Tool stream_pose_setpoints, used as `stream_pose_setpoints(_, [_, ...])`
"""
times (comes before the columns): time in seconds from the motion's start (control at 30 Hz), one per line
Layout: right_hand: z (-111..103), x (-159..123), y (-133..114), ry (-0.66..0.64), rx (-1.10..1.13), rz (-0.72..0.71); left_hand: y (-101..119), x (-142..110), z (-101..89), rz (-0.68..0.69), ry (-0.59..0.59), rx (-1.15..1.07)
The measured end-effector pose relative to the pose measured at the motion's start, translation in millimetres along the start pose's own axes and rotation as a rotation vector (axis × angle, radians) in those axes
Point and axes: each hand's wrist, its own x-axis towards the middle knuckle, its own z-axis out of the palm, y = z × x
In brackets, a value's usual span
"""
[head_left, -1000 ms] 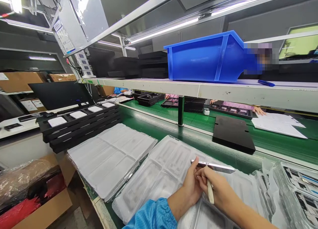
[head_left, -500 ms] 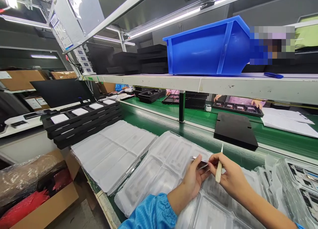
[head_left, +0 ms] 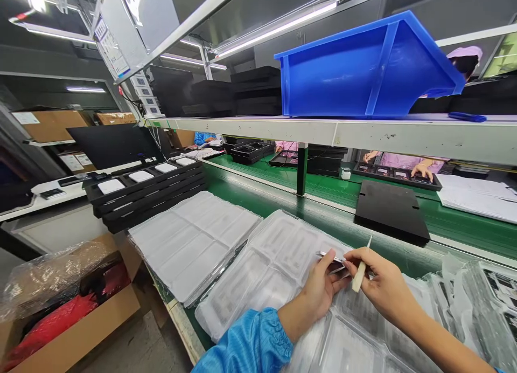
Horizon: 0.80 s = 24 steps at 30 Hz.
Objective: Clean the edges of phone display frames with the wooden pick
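Note:
My left hand [head_left: 319, 287] is closed around a thin, flat, silver-edged piece [head_left: 332, 258], seen almost edge-on, so its face is hidden. Tucked in my right hand [head_left: 377, 278] is a cream-coloured tool [head_left: 359, 277] with a thin point upward and a broad end downward. My right thumb and index fingertip pinch close to the flat piece's right end; whether they grip it I cannot make out. Under both hands lie clear plastic blister trays [head_left: 278, 243] with moulded compartments. To the right, a stack of trays [head_left: 495, 308] holds black-and-silver device parts.
More trays [head_left: 189, 243] lie to the left, beside stacked black foam trays [head_left: 149, 192] bearing white squares. A black foam block [head_left: 390, 214] sits behind my hands. Overhead runs a shelf [head_left: 250, 126] with a blue bin [head_left: 343, 82]. A co-worker's hands [head_left: 422, 169] are across the green bench.
The whole view has shifted, so things sit slightly farther right in it. Both hands stay together at the flat piece, with the cream tool still in my right hand.

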Motion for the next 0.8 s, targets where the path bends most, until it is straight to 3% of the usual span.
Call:
stream_pose_setpoints(0.27, [1.1, -1.1, 2.7, 0.031, -0.001, -0.114, -0.6, 0.2, -0.2, 0.007, -0.008, 0.016])
stream_pose_setpoints(0.57, [-1.2, -0.4, -4.6, -0.001, 0.038, -0.092, -0.3, 0.0, 0.4, 0.003, 0.0, 0.021])
stream_pose_setpoints(0.8, [-0.4, 1.6, -4.2, 0.029, 0.007, -0.167, 0.4, -1.3, 1.3, 0.002, -0.005, 0.001])
